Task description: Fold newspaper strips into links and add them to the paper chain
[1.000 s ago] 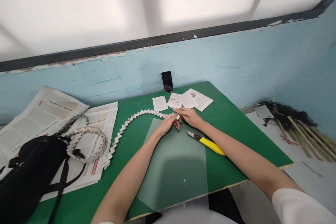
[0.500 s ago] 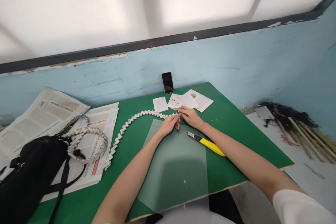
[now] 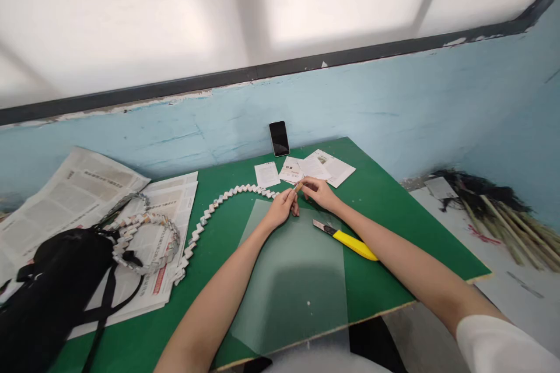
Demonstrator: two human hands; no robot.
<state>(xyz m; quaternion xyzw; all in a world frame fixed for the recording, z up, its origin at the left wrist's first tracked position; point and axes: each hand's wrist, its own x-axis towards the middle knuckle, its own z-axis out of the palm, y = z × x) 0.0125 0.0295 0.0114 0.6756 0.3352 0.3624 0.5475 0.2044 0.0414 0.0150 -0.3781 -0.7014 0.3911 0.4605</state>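
A zigzag chain of folded paper curves across the green table and ends at my left hand. That hand is closed in a pinch around the end of the chain. Between my hands shows a small tan folded strip of paper, held at its right end by the bent fingers of my right hand. How the strip meets the chain is hidden by my fingers. A yellow utility knife, blade out, lies just below my right forearm. Under my left wrist lies a clear plastic sheet.
Printed paper pieces lie beyond my hands, and a phone leans on the blue wall. At left are newspapers, a coiled paper chain and a black bag. Sticks lie on the floor at right.
My right fingers have curled in from a flatter, stretched pose. The tan folded strip now shows between my hands. The chain and the knife have stayed in place.
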